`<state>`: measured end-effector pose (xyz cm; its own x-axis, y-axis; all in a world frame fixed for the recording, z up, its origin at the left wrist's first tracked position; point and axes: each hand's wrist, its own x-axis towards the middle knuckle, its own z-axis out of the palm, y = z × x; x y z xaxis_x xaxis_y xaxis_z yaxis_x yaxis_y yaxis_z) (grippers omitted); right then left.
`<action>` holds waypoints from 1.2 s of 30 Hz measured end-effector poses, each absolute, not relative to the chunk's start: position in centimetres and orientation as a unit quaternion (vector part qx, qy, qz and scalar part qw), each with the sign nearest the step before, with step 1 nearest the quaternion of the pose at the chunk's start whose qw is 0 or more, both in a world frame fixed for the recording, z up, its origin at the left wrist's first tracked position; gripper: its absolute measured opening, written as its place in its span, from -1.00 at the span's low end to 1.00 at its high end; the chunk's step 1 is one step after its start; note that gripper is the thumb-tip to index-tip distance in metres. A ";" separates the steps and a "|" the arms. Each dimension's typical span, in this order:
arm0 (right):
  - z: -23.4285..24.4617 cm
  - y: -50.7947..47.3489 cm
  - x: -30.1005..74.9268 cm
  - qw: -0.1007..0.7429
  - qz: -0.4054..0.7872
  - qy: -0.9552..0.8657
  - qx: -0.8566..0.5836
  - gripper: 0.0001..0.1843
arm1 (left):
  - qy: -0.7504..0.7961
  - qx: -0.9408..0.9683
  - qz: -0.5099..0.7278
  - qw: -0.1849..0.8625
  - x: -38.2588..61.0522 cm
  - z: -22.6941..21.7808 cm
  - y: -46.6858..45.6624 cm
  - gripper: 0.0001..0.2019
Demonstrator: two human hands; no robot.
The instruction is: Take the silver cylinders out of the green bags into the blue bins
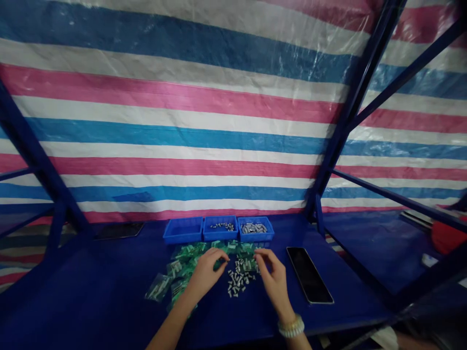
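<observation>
At lower centre, the left hand (206,268) and right hand (275,278) flank loose parts (237,280); I can't tell whether either grip pinches any. Light fingertips should suit.

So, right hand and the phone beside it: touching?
Apart: the head view shows a strip of bare blue table between the right hand and the phone.

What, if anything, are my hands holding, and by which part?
Cannot tell: the left hand and right hand both look pinched, but anything held is too small to see.
</observation>
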<state>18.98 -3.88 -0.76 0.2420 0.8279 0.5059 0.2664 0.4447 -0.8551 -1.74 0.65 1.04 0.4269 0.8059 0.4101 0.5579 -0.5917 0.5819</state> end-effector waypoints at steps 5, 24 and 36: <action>-1.9 -5.9 16.5 0.577 0.280 -0.644 -0.417 -0.69 | 0.418 0.729 0.433 0.327 -1.0 0.8 -2.6 -0.90; -0.2 -6.3 15.0 0.568 0.291 -0.664 -0.389 -0.87 | 0.401 0.609 0.500 0.468 -1.0 0.2 -5.5 -0.81; 1.5 -5.1 15.2 0.553 0.292 -0.692 -0.361 -0.89 | 0.427 0.530 0.556 0.477 0.0 -0.6 -6.1 -0.77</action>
<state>15.23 -5.10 1.49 -0.1277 0.8219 0.5552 0.1758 0.5697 -0.8029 0.00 -6.08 -0.62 0.0164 0.9832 0.1817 -0.0777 -0.1799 0.9806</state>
